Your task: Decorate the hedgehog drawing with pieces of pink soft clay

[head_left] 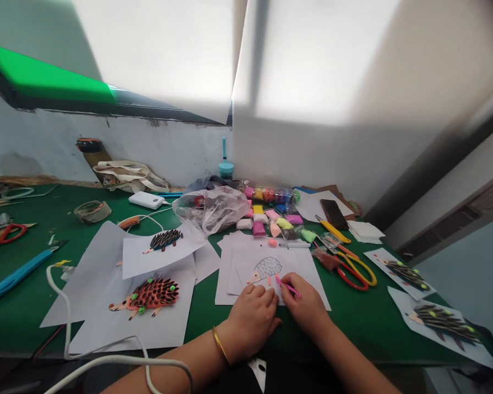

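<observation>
Two hands (pixel 252 309) were counted, along with one pink tool (pixel 294 291) and one hedgehog drawing (pixel 268 267). Four spiky hedgehog pictures (pixel 158 295) were seen, two on each side. Two pairs of scissors (pixel 18 228) and two cutters (pixel 20 274) were tallied. One phone (pixel 333 213), one power bank (pixel 148 200), one roll of tape (pixel 93 217), one bottle (pixel 92 157), one cup (pixel 225 169) and one white pen (pixel 299 245) were noted. Two bags were found, one plastic bag (pixel 213 212) and one cloth bag (pixel 127 169). At least ten coloured packets (pixel 258 229) could be made out; an exact count was prevented by their overlap.
</observation>
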### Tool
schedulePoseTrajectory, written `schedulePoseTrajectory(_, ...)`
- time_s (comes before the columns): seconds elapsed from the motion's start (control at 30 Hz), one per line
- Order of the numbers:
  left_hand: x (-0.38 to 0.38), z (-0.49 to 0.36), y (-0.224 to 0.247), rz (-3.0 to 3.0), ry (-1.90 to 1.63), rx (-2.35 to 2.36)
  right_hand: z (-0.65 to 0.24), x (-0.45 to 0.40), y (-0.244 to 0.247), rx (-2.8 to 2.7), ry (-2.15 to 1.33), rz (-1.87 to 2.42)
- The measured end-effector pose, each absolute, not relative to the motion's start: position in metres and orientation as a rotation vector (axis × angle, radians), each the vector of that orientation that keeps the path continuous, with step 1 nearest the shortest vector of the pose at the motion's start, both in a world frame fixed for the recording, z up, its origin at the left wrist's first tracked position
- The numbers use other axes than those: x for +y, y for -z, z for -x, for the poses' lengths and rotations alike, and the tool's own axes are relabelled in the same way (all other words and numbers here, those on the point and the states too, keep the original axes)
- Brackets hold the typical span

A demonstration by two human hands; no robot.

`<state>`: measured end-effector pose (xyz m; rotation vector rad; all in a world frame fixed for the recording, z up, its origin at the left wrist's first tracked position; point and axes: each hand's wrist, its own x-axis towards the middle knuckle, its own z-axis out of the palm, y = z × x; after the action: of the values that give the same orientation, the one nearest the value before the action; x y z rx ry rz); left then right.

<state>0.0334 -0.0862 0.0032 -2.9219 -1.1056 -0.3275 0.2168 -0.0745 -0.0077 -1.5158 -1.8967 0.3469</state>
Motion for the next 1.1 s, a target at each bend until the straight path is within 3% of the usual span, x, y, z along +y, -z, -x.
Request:
schedulePoseTrajectory(0.17, -0.088, -0.033, -0.007, 2.934, 0.339, -1.132, -0.218, -0.076, 0.012, -1.913, -0.311, 1.454)
schedulePoseTrajectory(0.53, -0.087, -0.035, -0.006, 2.92, 0.362, -1.246, -0.254, -0.069, 0.01, -1.955, -0.706, 1.341)
schedulePoseTrajectory(1.1, -0.086, -0.036, -0.008, 2.884, 0.29, -1.257, -0.255, -0.072, 0.015, -1.926, -0.649, 1.364)
